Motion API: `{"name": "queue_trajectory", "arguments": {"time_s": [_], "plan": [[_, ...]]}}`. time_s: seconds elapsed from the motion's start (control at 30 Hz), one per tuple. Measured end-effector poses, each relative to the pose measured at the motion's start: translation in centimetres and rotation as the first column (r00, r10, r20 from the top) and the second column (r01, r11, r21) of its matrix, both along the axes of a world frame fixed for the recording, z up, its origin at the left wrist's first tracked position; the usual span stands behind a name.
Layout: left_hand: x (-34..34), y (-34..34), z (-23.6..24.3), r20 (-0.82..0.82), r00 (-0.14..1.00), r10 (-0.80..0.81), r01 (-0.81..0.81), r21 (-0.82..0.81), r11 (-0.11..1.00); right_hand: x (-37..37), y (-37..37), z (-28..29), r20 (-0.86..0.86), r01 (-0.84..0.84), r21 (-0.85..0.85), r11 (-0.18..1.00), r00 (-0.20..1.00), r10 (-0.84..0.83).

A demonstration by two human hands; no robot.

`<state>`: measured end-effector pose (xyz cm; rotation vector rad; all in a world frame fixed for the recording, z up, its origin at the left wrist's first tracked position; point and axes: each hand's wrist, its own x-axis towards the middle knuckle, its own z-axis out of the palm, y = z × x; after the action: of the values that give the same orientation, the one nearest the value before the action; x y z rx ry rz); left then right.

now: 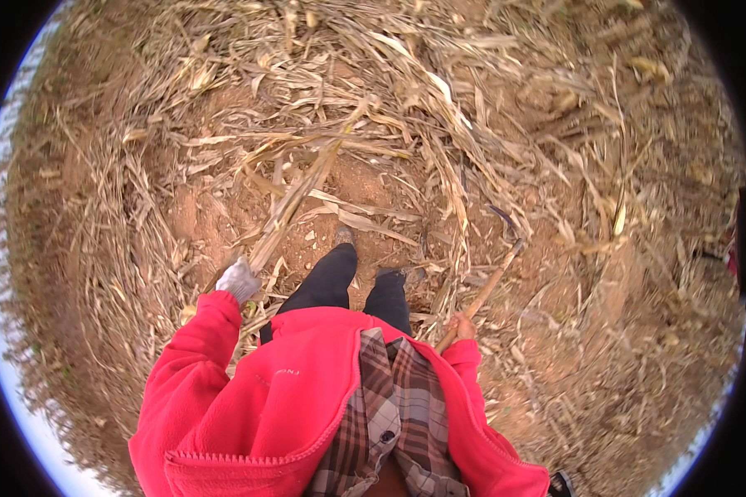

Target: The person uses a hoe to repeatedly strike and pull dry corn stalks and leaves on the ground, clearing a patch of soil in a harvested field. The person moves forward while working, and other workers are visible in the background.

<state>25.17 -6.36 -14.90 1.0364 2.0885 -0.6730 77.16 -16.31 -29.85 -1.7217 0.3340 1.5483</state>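
Observation:
My left hand (239,280), in a pale glove, grips a dry corn stalk (294,203) with long papery leaves that slants up and away from me. My right hand (461,329), apparently bare, is closed on the wooden handle (490,290) of a sickle, whose dark curved blade (503,217) is raised to the right over the straw and soil. My legs (323,282) in dark trousers stand between my two hands, below the stalk.
Dry stalks and leaves (389,66) lie thickly over reddish soil (597,290) all round, densest ahead of me. At the far right edge is a dark and red shape (731,262) that I cannot make out. A dark shoe-like object (561,484) shows at the lower right.

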Motion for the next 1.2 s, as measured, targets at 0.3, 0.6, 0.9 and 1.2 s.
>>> {"name": "queue_trajectory", "arguments": {"time_s": [0.3, 0.6, 0.9, 1.2], "plan": [[-1.9, -5.3, 1.6, 0.029, 0.998, -0.053, 0.049, 0.127, 0.991, -1.2, 11.2, 1.1, 0.056, -0.214, 0.119, 0.969, 0.976, 0.209], [10.4, -20.8, 0.5, 0.056, 0.929, 0.365, -0.368, 0.226, 0.902, -1.4, 23.2, -2.7, -0.111, -0.747, 0.129, 0.652, 0.643, 0.758], [21.8, -27.4, 0.6, 0.071, 0.707, 0.704, -0.703, 0.185, 0.687, -5.6, 27.4, -2.3, -0.126, -0.939, 0.161, 0.305, 0.287, 0.950], [25.3, -29.4, -1.2, 0.099, 0.546, 0.832, -0.826, 0.229, 0.515, -6.8, 28.4, -4.3, -0.145, -0.998, 0.025, 0.050, 0.046, 0.988]]}}
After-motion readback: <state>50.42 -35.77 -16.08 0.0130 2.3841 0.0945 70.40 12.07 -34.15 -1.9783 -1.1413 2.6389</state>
